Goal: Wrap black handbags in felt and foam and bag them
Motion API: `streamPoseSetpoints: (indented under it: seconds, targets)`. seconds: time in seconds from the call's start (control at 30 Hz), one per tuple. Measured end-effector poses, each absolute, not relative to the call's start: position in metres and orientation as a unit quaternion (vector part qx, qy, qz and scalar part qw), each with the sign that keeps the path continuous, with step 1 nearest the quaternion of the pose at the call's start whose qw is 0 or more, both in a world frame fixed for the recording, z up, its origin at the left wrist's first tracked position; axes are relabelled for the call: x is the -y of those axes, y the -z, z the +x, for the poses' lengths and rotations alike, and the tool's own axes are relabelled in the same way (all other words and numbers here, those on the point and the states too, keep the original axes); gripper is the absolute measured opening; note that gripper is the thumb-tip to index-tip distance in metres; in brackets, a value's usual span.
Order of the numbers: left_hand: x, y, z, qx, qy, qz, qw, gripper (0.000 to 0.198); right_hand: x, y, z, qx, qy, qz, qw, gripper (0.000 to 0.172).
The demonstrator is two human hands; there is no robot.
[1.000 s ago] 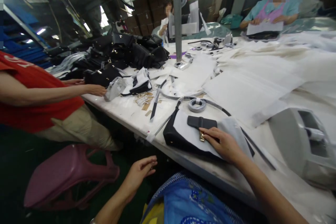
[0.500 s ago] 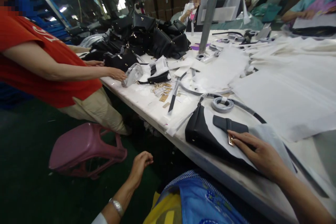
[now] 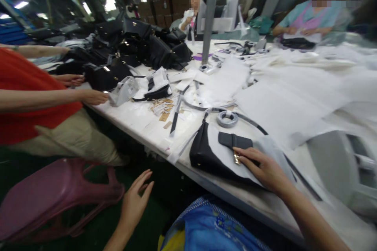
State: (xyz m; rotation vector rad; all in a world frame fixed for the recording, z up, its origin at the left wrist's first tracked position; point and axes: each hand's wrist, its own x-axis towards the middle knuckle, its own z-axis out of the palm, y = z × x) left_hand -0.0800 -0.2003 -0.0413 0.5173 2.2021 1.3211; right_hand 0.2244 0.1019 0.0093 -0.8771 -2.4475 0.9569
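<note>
A black handbag [image 3: 198, 151] lies on the near edge of the white table, its front partly covered by white paper. My right hand [image 3: 260, 166] rests over it, thumb and fingers closed on the gold clasp [image 3: 236, 157] at the end of a dark strap flap [image 3: 235, 140]. Off the table's edge, my left hand [image 3: 137, 196] hangs in the air with its fingers apart, holding nothing. Just behind the bag lies a wrapped coil of strap [image 3: 227, 119].
Black bags [image 3: 135, 43] are heaped at the back left, near a person in a red shirt [image 3: 35, 82]. Tags [image 3: 165, 115] and white sheets [image 3: 291, 94] lie on the table. A metal pole [image 3: 209, 15] rises beyond. A pink stool [image 3: 44, 192] stands lower left.
The view has turned to the right, so the table and bag appear further left. My left hand has spread its fingers. My right hand stays at the clasp.
</note>
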Motion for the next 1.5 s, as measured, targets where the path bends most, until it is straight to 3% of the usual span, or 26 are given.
streamPoseSetpoints:
  seconds: [0.07,0.17,0.3,0.43,0.57,0.73,0.83,1.0,1.2,1.3,1.5]
  targets:
    - [0.177,-0.003,-0.067,-0.809,-0.441,0.360,0.144,0.035,-0.100,-0.013,0.223,0.863,-0.352,-0.308,0.191,0.035]
    - [0.127,-0.070,-0.036,-0.662,-0.385,0.642,-0.036,0.044,-0.100,-0.013,0.222,0.853,-0.363,-0.312,0.207,0.031]
    - [0.049,-0.110,0.010,-0.484,-0.279,0.828,-0.038,0.034,-0.100,-0.007,0.223,0.842,-0.380,-0.306,0.229,0.030]
    - [0.002,-0.090,0.028,-0.463,-0.118,0.878,0.018,0.035,-0.100,-0.003,0.224,0.839,-0.384,-0.298,0.242,0.029]
    - [0.003,-0.058,0.018,-0.451,-0.026,0.892,-0.011,0.043,-0.100,0.000,0.224,0.840,-0.383,-0.295,0.246,0.030]
    - [0.027,-0.014,0.006,-0.468,-0.019,0.882,-0.058,0.070,-0.098,0.000,0.222,0.852,-0.363,-0.303,0.222,0.031]
    - [0.034,0.008,0.007,-0.494,-0.053,0.864,-0.084,0.075,-0.099,-0.002,0.221,0.866,-0.350,-0.298,0.194,0.034]
    - [0.034,0.009,0.012,-0.498,-0.084,0.859,-0.085,0.058,-0.099,-0.005,0.219,0.890,-0.302,-0.300,0.165,0.035]
    - [0.005,-0.028,0.018,-0.506,-0.066,0.859,0.050,0.041,-0.096,-0.007,0.220,0.924,-0.185,-0.298,0.156,0.034]
    - [-0.016,-0.042,0.020,-0.494,-0.049,0.861,0.110,0.017,-0.098,-0.006,0.220,0.922,-0.194,-0.293,0.165,0.032]
    - [-0.016,-0.021,0.017,-0.544,-0.124,0.829,0.037,0.018,-0.098,-0.005,0.219,0.910,-0.218,-0.298,0.187,0.027]
